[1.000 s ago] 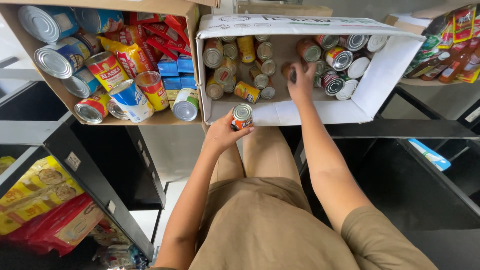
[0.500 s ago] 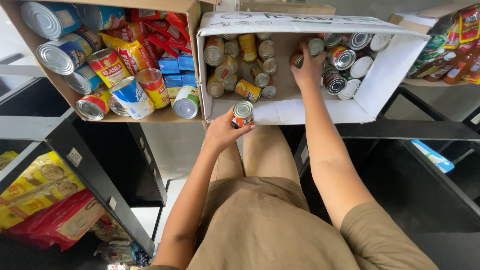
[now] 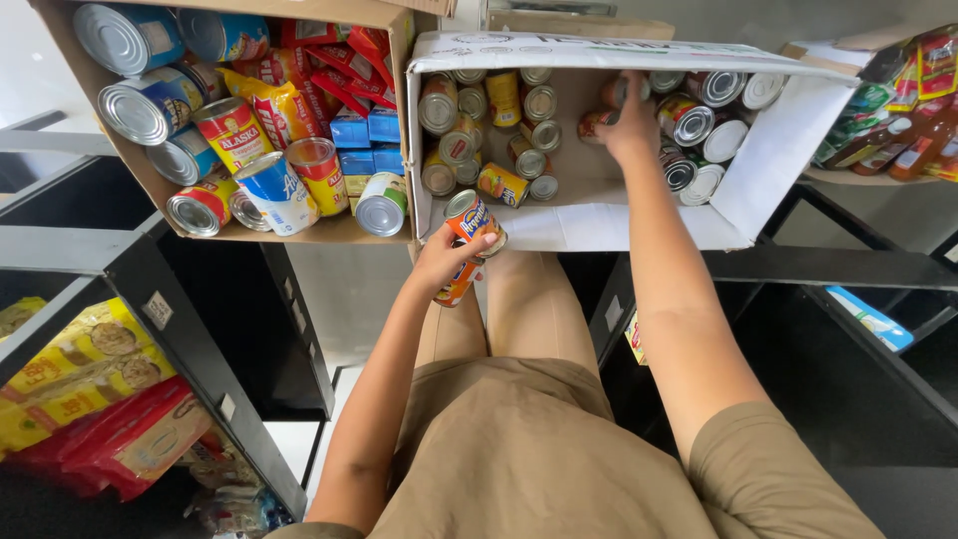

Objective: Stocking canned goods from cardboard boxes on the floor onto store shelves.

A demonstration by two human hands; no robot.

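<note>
Starting at the far left, yellow snack bags [image 3: 70, 369] and red packets [image 3: 120, 449] lie on a low dark shelf [image 3: 200, 329]. Above them a brown cardboard box [image 3: 90, 80] lies open toward the camera, packed with large silver-topped tins [image 3: 135, 110], a red-labelled can [image 3: 232, 135], a blue and white can [image 3: 274, 190], yellow pouches [image 3: 284, 105] and small red and blue cartons [image 3: 349, 110].

Just right of that box, the left hand [image 3: 447, 262] is clamped around an orange-labelled can [image 3: 473, 222], fingers wrapped over its side, with its silver top tilted up toward the camera. A second orange can [image 3: 457, 284] shows below it in the same grip. Both cans sit just outside the front lip of the white cardboard box [image 3: 599, 222], over the person's tan-clad lap [image 3: 529, 439].

Inside the white box, small cans [image 3: 489, 130] with silver tops and yellow or orange labels cluster at the left side. The right hand [image 3: 631, 128] reaches deep into the middle of the box, fingers curled down among the cans at its back; whether it grips one I cannot tell, as the fingertips are hidden. More silver-topped cans [image 3: 704, 140] are piled at the box's right side.

Farthest right, bottles and pouches [image 3: 913, 120] stand on another shelf, and a blue and white package [image 3: 870, 319] lies lower down on dark racking.
</note>
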